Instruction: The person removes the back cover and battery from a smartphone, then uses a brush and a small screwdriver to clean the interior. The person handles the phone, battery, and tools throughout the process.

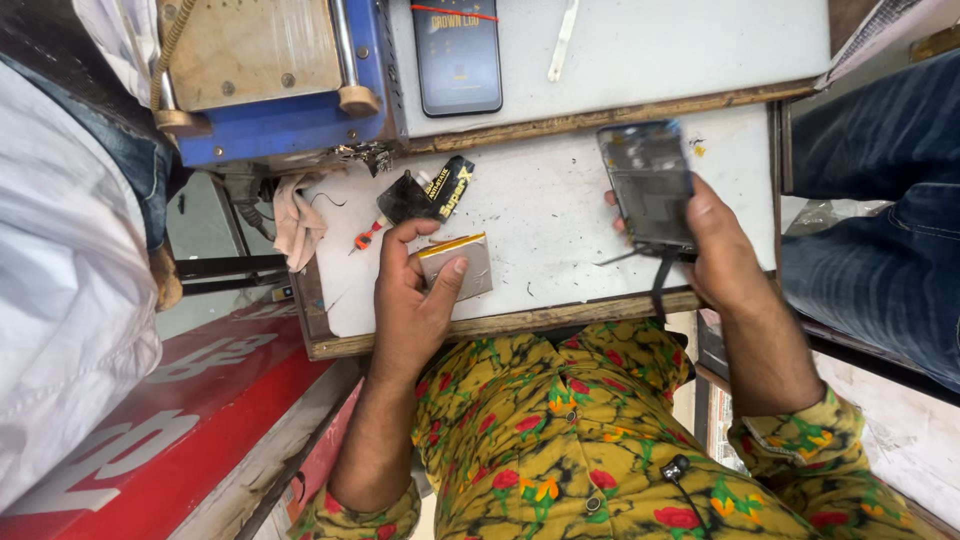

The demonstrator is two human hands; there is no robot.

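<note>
**Two hands at a crowded repair bench**

A small white worktop (560, 215) with a worn wooden front edge fills the middle of the frame, hemmed in on every side. At far left a person in a pale garment (60, 300) stands close, above a red signboard (190, 400) in the lower left. A blue machine (280, 80) overhangs the upper left corner of the bench, with a crumpled cloth (298, 222) hanging at the worktop's left edge. Beside it lie a small red-handled tool (367, 238) and a black glue tube (432, 195).

The left hand (415, 295) rests near the front edge, fingers and thumb closed around a flat silver battery (458, 265) pressed to the surface. Between the hands the worktop lies bare, the only free stretch. On a raised shelf in the upper middle sits a dark phone (457, 55) and a thin white strip (562, 40).

The right hand (722, 250) grips an opened phone frame (648, 180) held just above the bench's right side, a black strap (662, 280) dangling over the edge. At far right a leg in blue jeans (880, 230) crowds the bench.
</note>
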